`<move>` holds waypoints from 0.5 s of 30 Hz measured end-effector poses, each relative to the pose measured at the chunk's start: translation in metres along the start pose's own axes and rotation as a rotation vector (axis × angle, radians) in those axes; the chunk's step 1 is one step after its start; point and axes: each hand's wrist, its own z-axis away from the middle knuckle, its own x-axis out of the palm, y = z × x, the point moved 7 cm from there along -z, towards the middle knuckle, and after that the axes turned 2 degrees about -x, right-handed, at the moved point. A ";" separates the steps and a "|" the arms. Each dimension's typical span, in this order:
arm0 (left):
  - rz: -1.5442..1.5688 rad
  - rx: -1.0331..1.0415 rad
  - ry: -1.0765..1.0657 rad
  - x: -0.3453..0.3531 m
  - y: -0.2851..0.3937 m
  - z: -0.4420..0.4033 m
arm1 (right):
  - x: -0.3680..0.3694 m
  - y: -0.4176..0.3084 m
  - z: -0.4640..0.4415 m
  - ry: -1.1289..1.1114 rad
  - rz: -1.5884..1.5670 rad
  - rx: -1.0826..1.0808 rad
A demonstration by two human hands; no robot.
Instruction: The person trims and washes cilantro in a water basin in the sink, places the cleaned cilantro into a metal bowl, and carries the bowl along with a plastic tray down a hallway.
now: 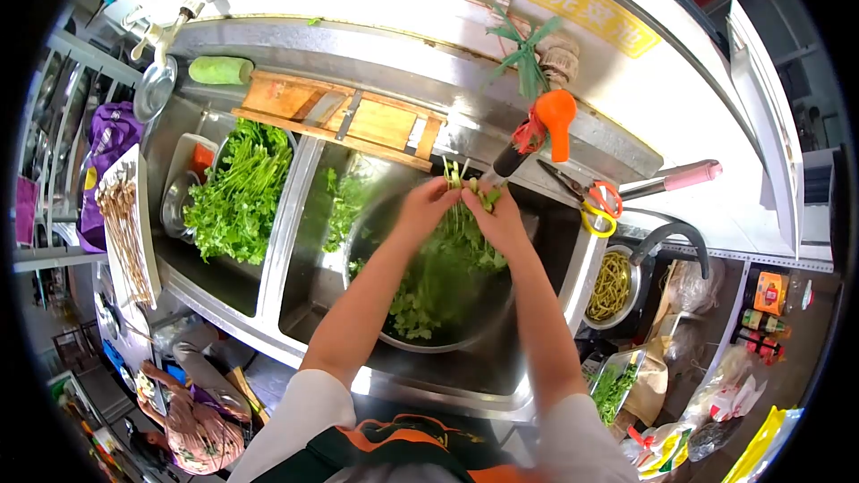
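Observation:
Both hands are over the right-hand sink basin, closed around the stems of a bunch of cilantro. My left hand grips the pale stem ends from the left. My right hand is closed on the stems from the right, just below a dark spout. The leaves hang down into a round metal bowl, partly blurred and hidden by my forearms. More green leaves lie in the sink, left of the bowl.
The left basin holds a pile of leafy greens. A wooden slicer board lies across the back rim beside a green gourd piece. Scissors rest at the right edge, near a pot of green strips. Another person is at lower left.

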 end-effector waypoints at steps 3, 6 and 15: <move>0.107 -0.074 0.111 -0.002 -0.001 0.001 | -0.014 -0.018 0.007 0.261 0.385 -0.323; 0.055 -0.146 0.191 -0.008 0.004 0.004 | -0.026 -0.023 0.009 0.346 0.466 -0.265; -0.016 0.035 0.108 -0.009 0.005 -0.001 | -0.010 0.018 -0.006 0.200 -0.359 0.097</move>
